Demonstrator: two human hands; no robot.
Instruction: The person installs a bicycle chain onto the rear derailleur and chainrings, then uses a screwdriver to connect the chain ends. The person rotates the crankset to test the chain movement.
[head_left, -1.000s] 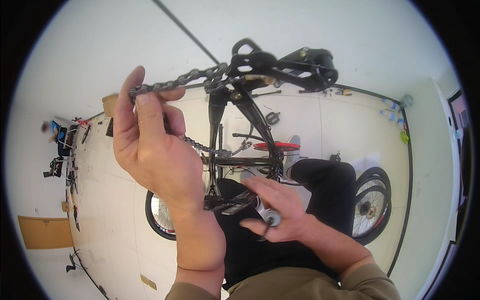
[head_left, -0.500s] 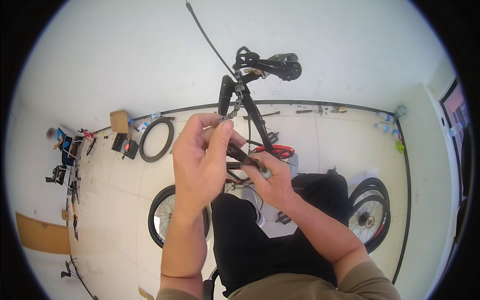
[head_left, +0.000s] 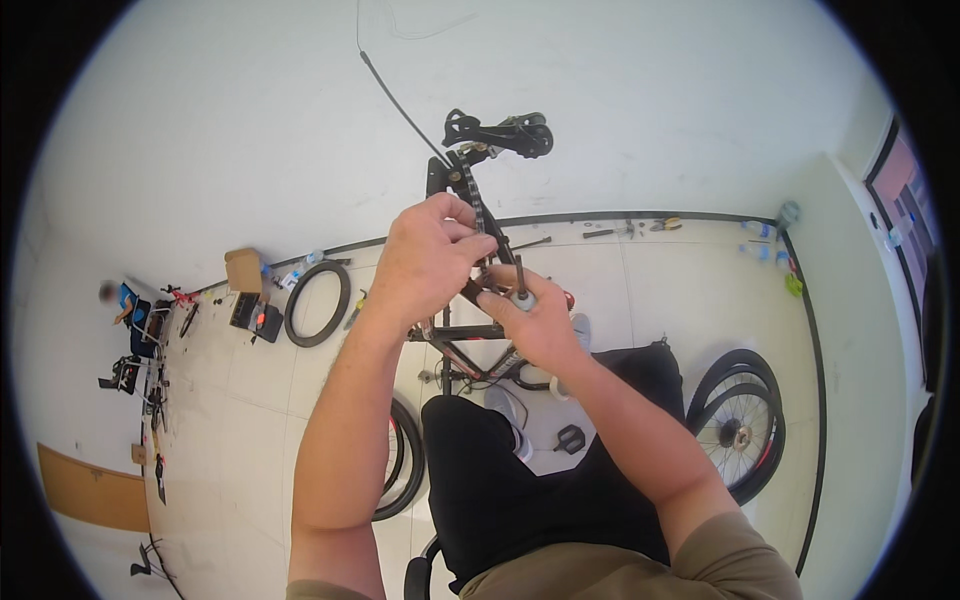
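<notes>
A bicycle frame (head_left: pixel 458 334) stands in front of me, its rear end raised. At its top sits a black rear derailleur (head_left: pixel 520 135), with a black cable housing (head_left: pixel 400 105) rising to the left. The bicycle chain (head_left: pixel 474 190) hangs from there down to my hands. My left hand (head_left: pixel 432 255) is closed, thumb and fingertips pinching at the chain. Just below and to the right, my right hand (head_left: pixel 540 325) is wrapped round a small tool (head_left: pixel 522 299) with a pale grey end and a thin dark rod; it looks like a chain breaker. The chain's lower end is hidden by my fingers.
Wheels stand on the right (head_left: pixel 738 432) and lower left (head_left: pixel 402 465). A loose pedal (head_left: pixel 570 438) lies between my feet. A tyre (head_left: pixel 318 304), a cardboard box (head_left: pixel 243 270), pliers (head_left: pixel 665 225) and a hammer (head_left: pixel 612 232) lie along the wall. Another person (head_left: pixel 130 303) sits far left.
The frame's rear end and derailleur have shifted left and slightly down in view. My left hand has turned and moved right, closer to the right hand. The chain hangs straighter.
</notes>
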